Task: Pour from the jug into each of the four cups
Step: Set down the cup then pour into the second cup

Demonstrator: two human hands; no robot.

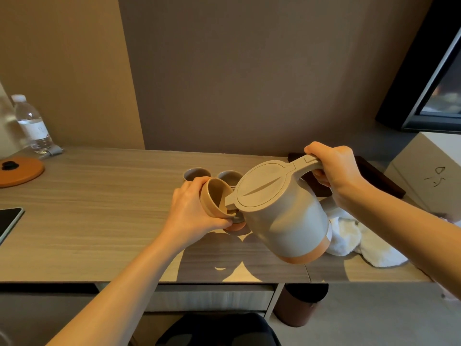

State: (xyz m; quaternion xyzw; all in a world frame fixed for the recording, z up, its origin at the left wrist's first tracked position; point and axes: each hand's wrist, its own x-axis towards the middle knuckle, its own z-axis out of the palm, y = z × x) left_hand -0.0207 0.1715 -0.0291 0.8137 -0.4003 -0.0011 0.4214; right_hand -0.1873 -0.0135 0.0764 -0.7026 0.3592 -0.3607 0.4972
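Observation:
My right hand (335, 171) grips the handle of a grey jug (282, 211) with an orange base band, tilted left with its lid closed. Its spout sits at the rim of a beige cup (215, 196) that my left hand (192, 211) holds tilted towards the jug, above the wooden desk (99, 208). Under the spout, partly hidden, a further cup (235, 224) with an orange underside rests on the desk. Two grey cups (197, 174) (229, 176) stand upright just behind my left hand.
A white towel (361, 243) lies right of the jug, with a dark tray (374, 176) and a white box (429, 171) behind it. At far left are a water bottle (32, 123), an orange round base (20, 171) and a tablet (10, 221). A bin (299, 305) stands under the desk.

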